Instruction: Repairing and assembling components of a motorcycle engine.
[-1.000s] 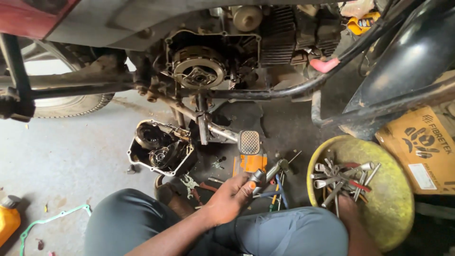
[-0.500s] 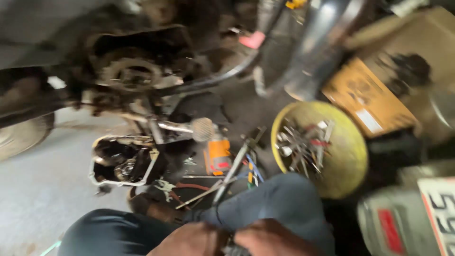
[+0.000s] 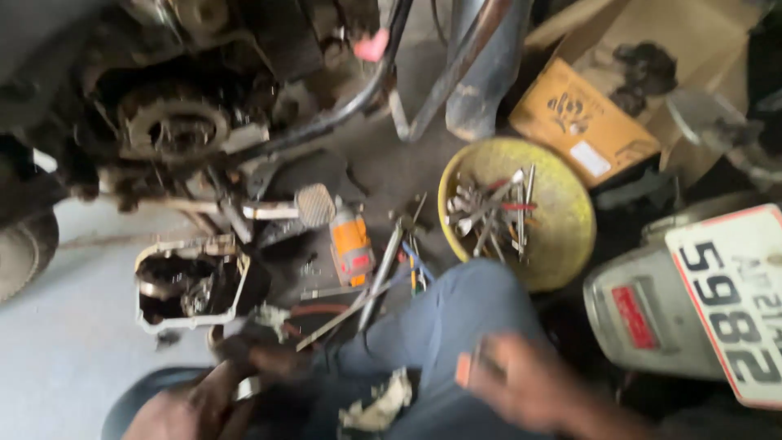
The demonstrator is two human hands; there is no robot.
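Observation:
I sit on the floor beside a motorcycle with its engine (image 3: 175, 126) opened up. My left hand (image 3: 261, 360), dark with grease, is low at the left. It is next to loose tools (image 3: 358, 301) and a removed engine cover (image 3: 191, 285) on the floor. Blur hides whether it grips anything. My right hand (image 3: 521, 383) is blurred over my right knee, with a small orange thing (image 3: 463, 368) at its fingertips. Whether that is held I cannot tell. A dirty rag (image 3: 375, 407) lies on my lap.
A yellow bowl (image 3: 570, 244) holding several wrenches stands to the right of my knee. An orange can (image 3: 352, 244) lies by the foot peg (image 3: 316, 204). A cardboard box (image 3: 586, 122) sits behind the bowl. Another vehicle's rear with a number plate (image 3: 733, 301) crowds the right.
The view has swung about. My hands, together low in front half a second ago, are now apart: left by the floor tools, right over my right knee.

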